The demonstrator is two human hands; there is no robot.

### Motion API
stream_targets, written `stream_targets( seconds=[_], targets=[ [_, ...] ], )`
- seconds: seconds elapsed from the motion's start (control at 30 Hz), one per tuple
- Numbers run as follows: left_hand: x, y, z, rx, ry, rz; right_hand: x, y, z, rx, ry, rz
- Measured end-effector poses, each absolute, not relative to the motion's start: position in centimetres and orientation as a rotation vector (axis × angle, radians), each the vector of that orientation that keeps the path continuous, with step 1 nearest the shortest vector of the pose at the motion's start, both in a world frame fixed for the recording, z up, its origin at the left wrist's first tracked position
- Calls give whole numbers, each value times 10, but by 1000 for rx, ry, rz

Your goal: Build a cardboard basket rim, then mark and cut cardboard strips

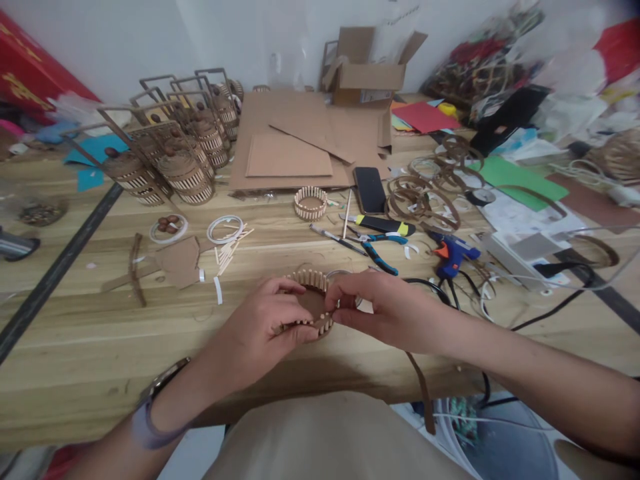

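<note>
Near the table's front edge sits a round cardboard ring with short wooden sticks around its rim (311,279). My left hand (267,320) is closed on its left and front side, thumb outside and fingers over the wall. At the right side of the ring, my right hand (370,307) pinches with thumb and forefinger at a brown strip along the wall; the fingertips hide the exact spot. A brown paper strip (423,393) hangs off the table edge below my right forearm. Behind the hands stands a similar small stick-walled ring (311,203).
Several finished stick-and-cardboard lanterns (185,173) stand at the back left. Cardboard sheets (290,157) lie at the back. To the right are pliers (380,257), a cutter knife (385,225), a phone (370,190) and a blue glue gun (455,253) with cables. A bin (525,433) stands below.
</note>
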State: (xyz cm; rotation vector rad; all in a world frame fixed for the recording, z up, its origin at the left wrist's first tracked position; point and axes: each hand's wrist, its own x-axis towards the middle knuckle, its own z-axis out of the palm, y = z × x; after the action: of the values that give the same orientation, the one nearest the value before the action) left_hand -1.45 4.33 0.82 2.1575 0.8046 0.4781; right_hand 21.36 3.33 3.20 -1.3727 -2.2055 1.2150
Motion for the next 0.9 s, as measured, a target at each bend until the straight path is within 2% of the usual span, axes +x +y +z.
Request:
stream_targets(
  seconds=[0.5,0.9],
  targets=[
    [-13,42,6,2138,899,497,216,23,32,-1498,-2107,1133],
    [-14,42,12,2133,789,452,219,31,29,-1295,-2332,942]
  ],
)
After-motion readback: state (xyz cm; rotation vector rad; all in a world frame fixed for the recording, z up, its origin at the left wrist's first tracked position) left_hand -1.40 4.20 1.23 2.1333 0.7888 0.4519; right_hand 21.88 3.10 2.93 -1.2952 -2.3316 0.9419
